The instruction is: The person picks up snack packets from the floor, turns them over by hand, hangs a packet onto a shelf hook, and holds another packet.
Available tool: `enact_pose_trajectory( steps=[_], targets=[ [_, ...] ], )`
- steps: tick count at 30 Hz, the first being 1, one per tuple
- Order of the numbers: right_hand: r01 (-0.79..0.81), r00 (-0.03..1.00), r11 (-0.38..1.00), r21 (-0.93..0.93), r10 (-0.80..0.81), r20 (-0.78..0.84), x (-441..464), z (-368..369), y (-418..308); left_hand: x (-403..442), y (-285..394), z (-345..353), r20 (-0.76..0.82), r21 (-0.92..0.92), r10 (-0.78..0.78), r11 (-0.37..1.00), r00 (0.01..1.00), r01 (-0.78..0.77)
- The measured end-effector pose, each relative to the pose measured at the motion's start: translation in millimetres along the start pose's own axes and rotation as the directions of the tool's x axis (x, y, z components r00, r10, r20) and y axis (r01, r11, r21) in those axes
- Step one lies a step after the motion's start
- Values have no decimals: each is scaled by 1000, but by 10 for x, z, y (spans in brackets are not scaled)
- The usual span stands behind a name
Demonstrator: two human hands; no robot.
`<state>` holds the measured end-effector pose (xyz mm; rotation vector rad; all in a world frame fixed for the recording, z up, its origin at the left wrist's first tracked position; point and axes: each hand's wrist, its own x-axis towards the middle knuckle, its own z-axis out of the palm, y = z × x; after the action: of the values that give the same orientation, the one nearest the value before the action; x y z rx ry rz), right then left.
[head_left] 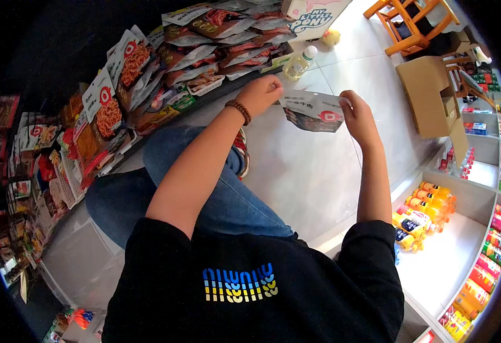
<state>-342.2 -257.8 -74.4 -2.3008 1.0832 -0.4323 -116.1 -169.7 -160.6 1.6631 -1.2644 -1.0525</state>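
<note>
A grey snack packet (pixel 312 111) with dark print and a red round logo is held out in front of me over the floor. My left hand (pixel 260 96), with a beaded bracelet on the wrist, pinches its upper left corner. At the opposite upper corner, my right hand (pixel 358 119) grips the packet between thumb and fingers. Piled packets (pixel 204 43) of a similar kind lie on the shelf just beyond my left hand. A clear bottle with a white cap (pixel 300 64) stands on the floor behind the held packet.
Upright packets with red logos (pixel 103 100) line the shelf on the left. A My Little Pony box (pixel 318 17) stands at the back, near a wooden stool (pixel 407 26). An open cardboard box (pixel 424 94) is at the right, above a white shelf (pixel 453 251) holding orange drink bottles (pixel 430 200).
</note>
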Motion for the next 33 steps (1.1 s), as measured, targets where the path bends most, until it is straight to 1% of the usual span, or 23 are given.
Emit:
enact_pose_trajectory(
  steps=[2,5,6,7,9,10,11,13,14,15,17,18,19,21,22,23,25,26,27,29,30,31,33],
  targets=[
    [21,1000,998,-56,-21,6,-27,-151,-225,-83,69,-47,-23,-241,57,969,998,-60],
    [83,996,996,-37,-83,-15,-91,-364,-569,-334,329,-187,-89,-183,138,971,986,-152],
    [135,990,991,-19,-135,-27,-97,-429,-651,-428,435,-256,-93,-251,95,961,991,-116],
    [147,989,989,-23,-147,-32,-105,-484,-743,-501,493,-317,-103,-248,103,960,989,-126],
    [193,981,978,81,-191,-41,-128,-582,-966,-640,582,-445,-181,-234,175,948,968,-215],
    [158,987,975,153,-155,-31,-152,-636,-1108,-723,647,-507,-205,-241,159,948,966,-207],
    [178,984,973,148,-174,-36,-152,-694,-1217,-790,687,-554,-221,-236,170,946,960,-222],
    [299,954,943,145,-290,-82,-137,-778,-1429,-920,750,-664,-246,-387,243,863,938,-325],
    [355,934,921,160,-343,-97,-128,-824,-1523,-996,770,-724,-202,-462,227,836,953,-297],
    [374,927,914,157,-362,-102,-102,-846,-1599,-1068,803,-785,-218,-452,237,835,947,-313],
    [415,910,833,365,-380,-166,-28,-877,-1738,-1227,885,-899,-229,-560,262,752,938,-347],
    [405,914,828,389,-355,-198,6,-885,-1823,-1324,921,-942,-284,-518,230,780,931,-351],
    [421,907,821,385,-370,-202,30,-894,-1933,-1380,918,-1001,-297,-509,239,779,924,-365],
    [416,909,790,451,-362,-204,58,-905,-2184,-1496,914,-1120,-301,-676,209,641,930,-363],
    [435,900,781,447,-373,-225,98,-886,-2261,-1585,968,-1178,-382,-453,182,818,906,-355],
    [447,894,776,445,-386,-226,123,-871,-2353,-1632,954,-1224,-394,-447,188,816,900,-366],
    [456,888,737,498,-413,-201,164,-849,-2554,-1741,945,-1319,-401,-428,304,772,864,-470],
    [452,889,721,526,-411,-201,203,-827,-2633,-1807,957,-1342,-462,-397,321,759,827,-516],
    [467,880,712,524,-428,-203,235,-811,-2710,-1879,956,-1388,-476,-385,328,757,816,-529],
    [445,886,677,586,-428,-179,283,-786,-2870,-2030,948,-1485,-471,-337,300,808,829,-484],
    [436,889,670,601,-426,-170,319,-762,-2952,-2084,968,-1500,-530,-342,297,782,794,-521],
    [449,880,662,600,-443,-170,361,-729,-3012,-2135,965,-1544,-544,-331,303,780,783,-531],
    [390,908,664,638,-394,-145,452,-645,-3117,-2238,951,-1639,-606,-265,256,828,753,-495]
  ],
)
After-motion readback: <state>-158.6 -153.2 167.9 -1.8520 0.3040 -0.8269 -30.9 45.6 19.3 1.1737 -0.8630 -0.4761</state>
